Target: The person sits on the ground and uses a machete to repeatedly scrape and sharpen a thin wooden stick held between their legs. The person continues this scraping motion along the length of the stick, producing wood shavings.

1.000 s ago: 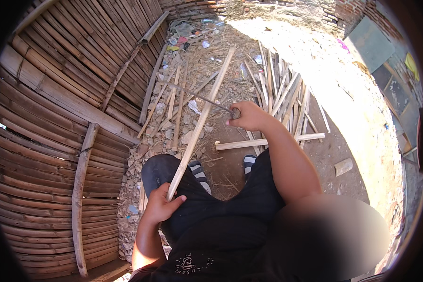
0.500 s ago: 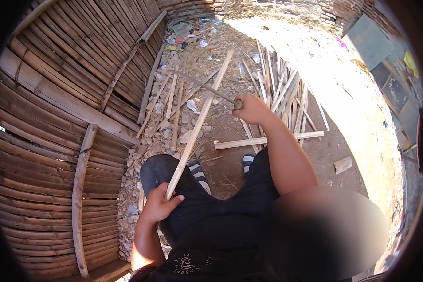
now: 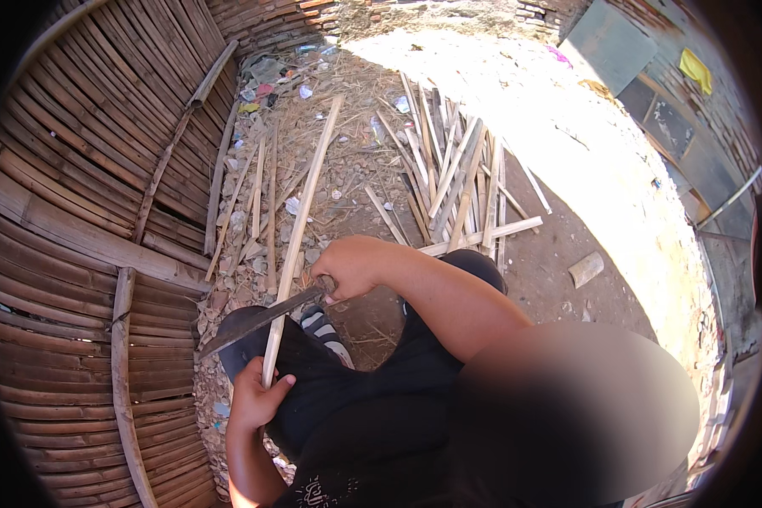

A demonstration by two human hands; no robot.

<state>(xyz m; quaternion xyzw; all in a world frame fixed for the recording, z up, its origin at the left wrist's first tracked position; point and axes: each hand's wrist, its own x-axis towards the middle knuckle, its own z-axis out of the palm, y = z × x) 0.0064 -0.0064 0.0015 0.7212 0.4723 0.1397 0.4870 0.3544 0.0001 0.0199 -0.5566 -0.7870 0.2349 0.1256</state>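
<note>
A long, pale bamboo strip (image 3: 306, 199) slants away from me across my left thigh. Its near end is in my left hand (image 3: 256, 398), with the thumb pointing to the right and the fingers wrapped round it. My right hand (image 3: 356, 269) grips the handle of a machete (image 3: 250, 326), closed tight. The dark blade lies across the strip, a short way beyond my left hand, and its tip points left past my knee. Whether the edge bites into the strip, I cannot tell.
A pile of split bamboo strips (image 3: 461, 173) lies ahead on the ground. Bamboo slat walls (image 3: 68, 229) stand close on my left, with rubble along their foot. A short bamboo piece (image 3: 586, 269) lies to the right, and a brick wall (image 3: 449, 17) rises behind.
My right hand has brought the machete nearer and to the left, down along the strip towards my left hand. The view has turned somewhat to the right.
</note>
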